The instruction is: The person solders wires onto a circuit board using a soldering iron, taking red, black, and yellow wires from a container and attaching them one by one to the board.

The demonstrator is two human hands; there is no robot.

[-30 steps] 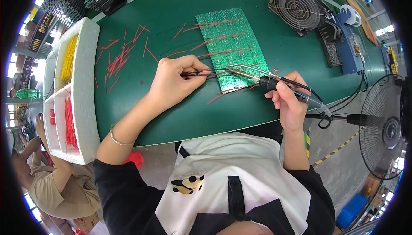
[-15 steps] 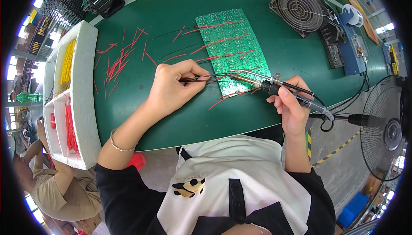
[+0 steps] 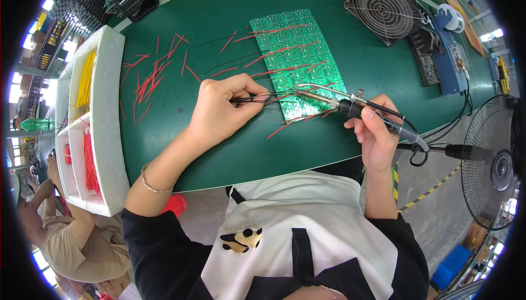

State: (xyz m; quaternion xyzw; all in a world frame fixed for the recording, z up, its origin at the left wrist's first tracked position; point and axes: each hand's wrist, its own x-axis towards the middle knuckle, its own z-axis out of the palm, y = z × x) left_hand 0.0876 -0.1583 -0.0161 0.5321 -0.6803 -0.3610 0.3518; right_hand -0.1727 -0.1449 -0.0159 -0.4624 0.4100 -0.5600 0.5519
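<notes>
A green circuit board panel (image 3: 301,37) lies on the green table, with several red wires (image 3: 279,52) running across it and off its left edge. My left hand (image 3: 227,105) pinches a few black wires (image 3: 255,100) beside the board's lower left; their far ends reach over the board. In my right hand (image 3: 378,130) is a soldering iron (image 3: 350,108) with a thin metal feed tube along its top. The iron points left, its tip over the board close to the black wire ends. Whether the tip touches the board I cannot tell.
Loose red wires (image 3: 150,81) are scattered left of the board. A white foam box (image 3: 112,119) holds yellow and red wires at the left edge. A square metal fan (image 3: 381,7) and a blue soldering station (image 3: 452,61) stand at the right. Another person (image 3: 82,240) sits at lower left.
My right hand and the soldering iron have shifted slightly to the right. The board has moved a little, while my left hand stays nearly in place with the black wires.
</notes>
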